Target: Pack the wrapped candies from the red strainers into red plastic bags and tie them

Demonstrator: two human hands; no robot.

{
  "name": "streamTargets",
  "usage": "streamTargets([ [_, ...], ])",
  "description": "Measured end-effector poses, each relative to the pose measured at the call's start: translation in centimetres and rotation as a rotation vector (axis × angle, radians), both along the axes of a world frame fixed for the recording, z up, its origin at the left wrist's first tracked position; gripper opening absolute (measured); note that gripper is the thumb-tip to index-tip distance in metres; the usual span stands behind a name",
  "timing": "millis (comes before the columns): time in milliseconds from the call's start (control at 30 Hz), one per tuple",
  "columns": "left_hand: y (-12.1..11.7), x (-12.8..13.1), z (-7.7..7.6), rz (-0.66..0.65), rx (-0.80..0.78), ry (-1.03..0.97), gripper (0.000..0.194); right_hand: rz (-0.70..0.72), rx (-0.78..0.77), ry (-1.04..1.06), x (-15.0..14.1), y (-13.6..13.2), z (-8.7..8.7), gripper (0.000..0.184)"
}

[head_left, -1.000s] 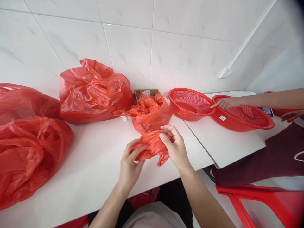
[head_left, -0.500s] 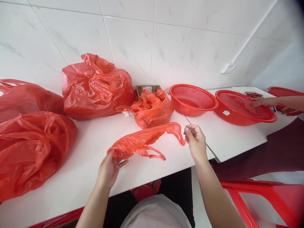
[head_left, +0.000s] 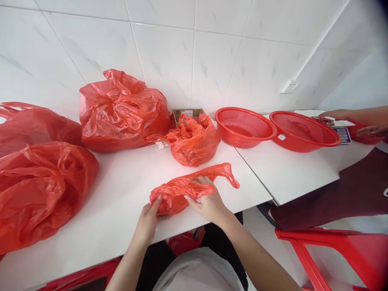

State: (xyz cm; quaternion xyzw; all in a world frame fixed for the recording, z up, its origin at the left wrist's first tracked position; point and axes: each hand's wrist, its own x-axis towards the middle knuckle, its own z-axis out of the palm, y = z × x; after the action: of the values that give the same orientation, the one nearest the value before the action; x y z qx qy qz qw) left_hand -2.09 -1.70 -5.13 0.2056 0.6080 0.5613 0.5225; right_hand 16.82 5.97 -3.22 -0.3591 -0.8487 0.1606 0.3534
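A small red plastic bag [head_left: 174,192] with loop handles lies stretched sideways between my hands, just over the white table [head_left: 121,190]. My left hand [head_left: 148,220] pinches its bunched left end, thumb on top. At the bag's mouth, my right hand [head_left: 209,202] has its thumb and fingers around the folds, its fingertips partly hidden by the film. One handle lies across that hand; the other loop hangs off to the right. Whatever the bag contains cannot be seen. Just behind it sits a fuller red bag [head_left: 194,147] with its top crumpled.
Large stuffed red bags [head_left: 124,117] stand at the left and back. A cardboard box [head_left: 198,112] is against the wall. Two red colanders [head_left: 245,141] stand on the right. Beyond them are a co-worker's hands [head_left: 339,114], and a red stool [head_left: 333,234] stands below the table.
My right hand, off the bag half a second ago, has moved left into its mouth. The bag's left end shifted slightly right with my left hand. The co-worker's hand left the colander.
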Motion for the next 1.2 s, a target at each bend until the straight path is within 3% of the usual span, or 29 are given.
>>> streamTargets([
  [133, -0.5, 0.3, 0.0, -0.209, 0.041, 0.232, 0.04, 0.078, 0.057, -0.056, -1.2, -0.7, 1.1, 0.008],
  [233, -0.4, -1.4, 0.3, -0.24, 0.084, 0.373, 0.029, 0.064, 0.054, -0.044, -0.4, -0.4, 1.7, 0.004],
  [367, -1.1, -3.0, 2.4, 0.052, 0.136, 0.606, 0.026, 0.05, -0.047, -0.028, 0.6, 0.0, 2.1, 0.011],
  [433, -1.7, -2.0, 4.3, 0.19, 0.229, 0.744, 0.022, 0.026, -0.107, -0.073, 0.1, -0.2, 2.2, 0.017],
  [467, -2.0, -1.0, 5.3, 0.196, 0.334, 0.844, 0.02, 0.02, -0.124, -0.1, -0.4, -0.5, 2.3, 0.018],
  [500, -2.0, 0.0, 6.0, 0.134, 0.436, 0.909, 0.021, 0.025, -0.133, -0.123, -0.9, -0.8, 2.4, 0.018],
  [567, -1.7, 1.9, 6.8, -0.101, 0.463, 0.953, 0.044, 0.093, -0.153, -0.157, -1.8, -1.6, 2.9, 0.013],
  [667, -0.2, 3.1, 6.0, -0.209, 0.367, 0.811, 0.057, 0.26, -0.228, -0.195, -1.8, -2.8, 3.8, 0.021],
  [800, 1.2, 1.7, 4.3, -0.09, 0.293, 0.453, 0.026, 0.347, -0.408, -0.214, 0.3, -3.6, 4.5, 0.036],
  [933, 0.5, -0.6, 5.7, 0.1, 0.34, 0.136, 0.021, 0.14, -0.61, -0.206, 2.5, -2.5, 3.9, 0.031],
  [1067, -0.8, -2.8, 7.7, 0.227, 0.257, -0.23, 0.039, -0.101, -0.586, -0.368, 4.8, 0.3, 3.9, 0.019],
  [1133, -1.1, -3.4, 7.7, 0.224, 0.205, -0.209, 0.042, -0.172, -0.545, -0.383, 5.8, 1.4, 4.4, 0.013],
  [1200, -1.4, -3.2, 7.5, 0.219, 0.235, -0.085, 0.037, -0.206, -0.501, -0.364, 6.4, 2.0, 4.8, 0.022],
])
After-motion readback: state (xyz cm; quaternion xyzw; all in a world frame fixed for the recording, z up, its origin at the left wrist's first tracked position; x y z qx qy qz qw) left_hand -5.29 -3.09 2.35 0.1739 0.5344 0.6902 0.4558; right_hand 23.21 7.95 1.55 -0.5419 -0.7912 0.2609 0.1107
